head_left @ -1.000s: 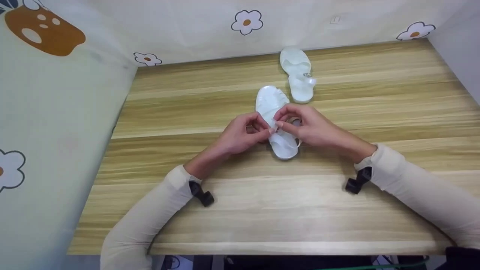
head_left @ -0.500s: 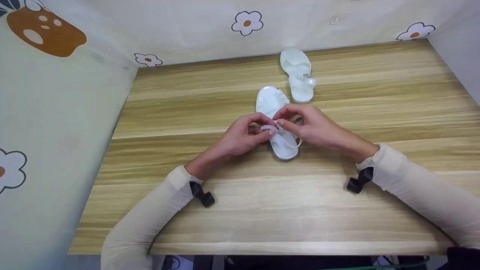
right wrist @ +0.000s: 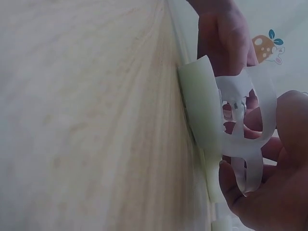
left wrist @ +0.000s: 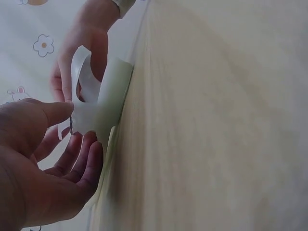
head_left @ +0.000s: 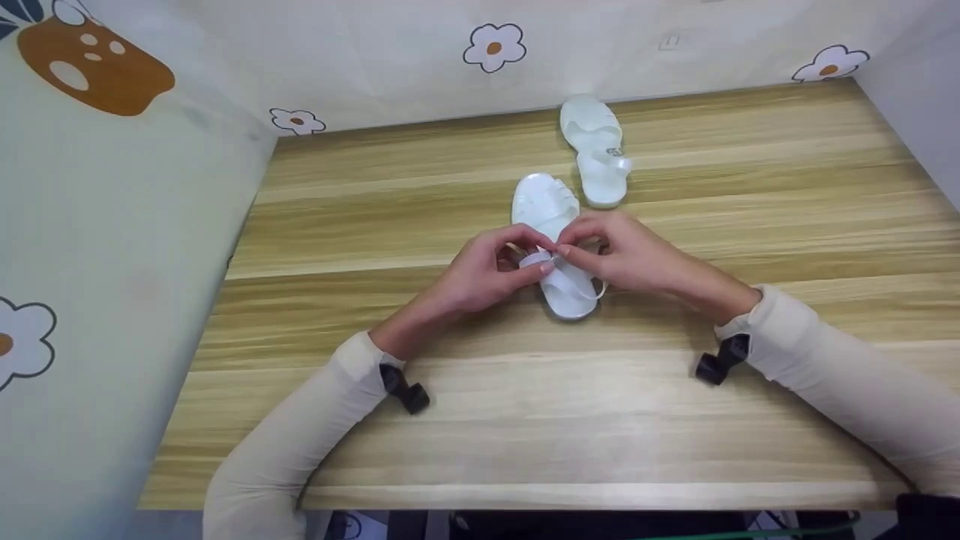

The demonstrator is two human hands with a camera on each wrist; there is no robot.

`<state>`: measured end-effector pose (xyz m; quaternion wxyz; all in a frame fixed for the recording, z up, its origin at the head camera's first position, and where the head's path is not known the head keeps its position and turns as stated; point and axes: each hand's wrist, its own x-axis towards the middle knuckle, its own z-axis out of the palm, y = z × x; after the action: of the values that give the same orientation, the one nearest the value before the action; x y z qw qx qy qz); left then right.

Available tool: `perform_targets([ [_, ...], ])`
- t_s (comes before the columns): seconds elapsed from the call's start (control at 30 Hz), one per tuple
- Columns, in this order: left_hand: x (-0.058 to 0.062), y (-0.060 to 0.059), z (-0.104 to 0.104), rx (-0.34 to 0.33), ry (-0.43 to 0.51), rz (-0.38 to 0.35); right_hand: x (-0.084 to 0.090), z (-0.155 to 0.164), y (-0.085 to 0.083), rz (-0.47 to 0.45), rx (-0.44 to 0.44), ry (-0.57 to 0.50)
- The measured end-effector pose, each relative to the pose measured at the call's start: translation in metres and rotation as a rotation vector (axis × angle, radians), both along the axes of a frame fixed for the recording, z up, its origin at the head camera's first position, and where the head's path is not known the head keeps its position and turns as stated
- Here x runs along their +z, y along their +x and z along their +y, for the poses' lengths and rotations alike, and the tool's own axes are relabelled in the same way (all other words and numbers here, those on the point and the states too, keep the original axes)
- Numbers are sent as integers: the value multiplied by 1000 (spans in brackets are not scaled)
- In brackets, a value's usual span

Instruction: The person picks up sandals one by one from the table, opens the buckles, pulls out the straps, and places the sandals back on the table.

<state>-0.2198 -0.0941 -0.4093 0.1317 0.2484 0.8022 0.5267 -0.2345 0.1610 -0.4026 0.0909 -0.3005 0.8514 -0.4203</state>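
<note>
A white sandal lies on the table, toe pointing away from me, with both hands meeting over its strap and small metal buckle. My left hand holds the strap on the buckle side, a loop of it showing between thumb and forefinger. From the other side, my right hand pinches at the strap by the buckle, fingertips right against the left forefinger. In the left wrist view, the ankle strap stands up from the heel. The fingertips partly hide the buckle. Beyond, a second white sandal has its strap across it.
The wood-grain table meets a patterned wall covering at the back, with more wall close on the left and right. The second sandal stands near the back edge, just past the right hand. A black wrist camera hangs from each sleeve.
The left forefinger has reached rightward to the right fingertips, and a strap loop now shows between the left fingers. The right fingertips have shifted slightly right. Both sandals stay in place.
</note>
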Motion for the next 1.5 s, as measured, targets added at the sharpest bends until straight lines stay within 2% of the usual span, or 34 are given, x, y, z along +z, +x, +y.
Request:
perform_targets([
  [0.1, 1, 0, 0, 7, -8, 26, 0, -1, 0, -6, -1, 4],
  [0.23, 2, 0, 1, 34, -28, 97, -1, -1, 1, -30, -14, -7],
  [0.37, 3, 0, 1, 80, -53, 180, -1, -2, 3, -56, -34, -34],
  [0.47, 5, 1, 0, 111, -60, 207, 0, -3, 5, -56, -45, -52],
  [0.6, 7, 2, 1, 129, -53, 199, 2, -4, 7, -46, -48, -55],
  [0.8, 8, 3, 4, 107, -15, 173, 3, -3, 7, -46, -34, -65],
  [0.97, 8, 3, 6, 84, -1, 182, 4, -2, 7, -36, -17, -84],
  [1.07, 7, 2, 4, 86, -2, 190, 4, -1, 6, -58, -15, -92],
  [1.2, 6, 0, 2, 94, 6, 165, 3, 1, 5, -78, -13, -94],
  [1.5, 6, 0, 2, 84, 8, 154, 2, 3, 2, -47, -25, -95],
])
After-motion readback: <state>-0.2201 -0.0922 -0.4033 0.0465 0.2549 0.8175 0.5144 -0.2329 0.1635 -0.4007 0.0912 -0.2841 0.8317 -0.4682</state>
